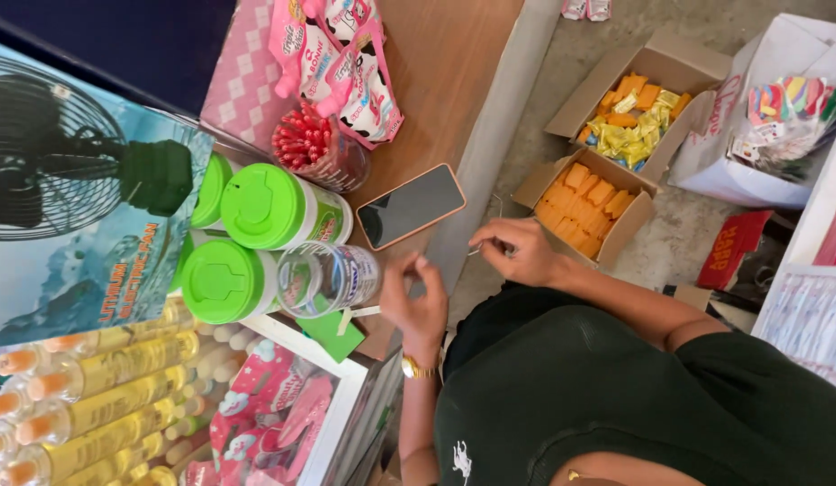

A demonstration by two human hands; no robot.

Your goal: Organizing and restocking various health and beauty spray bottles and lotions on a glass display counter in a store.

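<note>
Eyes on the thin pale strip (pixel 475 251): it pokes out of the right hand (pixel 519 252), just off the counter's front edge, above the floor gap. That hand's fingers are curled together and pinched on the strip's end. The left hand (pixel 418 301), gold watch (pixel 416 367) at its wrist, sits over the counter's front edge with its fingers (pixel 421 267) lifted towards the strip. Whether they grip anything I cannot tell; it is too small to see.

By my reading this is fine fingertip work on that strip, mid-handling and nothing set down. Going on with it calls for the left fingertips to meet the strip cleanly while the right keeps its pinch firm.

Just beside the left hand a clear jar (pixel 328 277) lies on its side on the counter (pixel 436 81), mouth towards the camera. Two green-lidded tubs (pixel 256 207) stand next to it, with a dark phone (pixel 411 206) face up near the edge. Farther back are a cup of red sticks (pixel 303 144) and pink packets (pixel 346 63). Well apart, on the floor, open cardboard boxes (pixel 584 193) hold orange bars.
</note>
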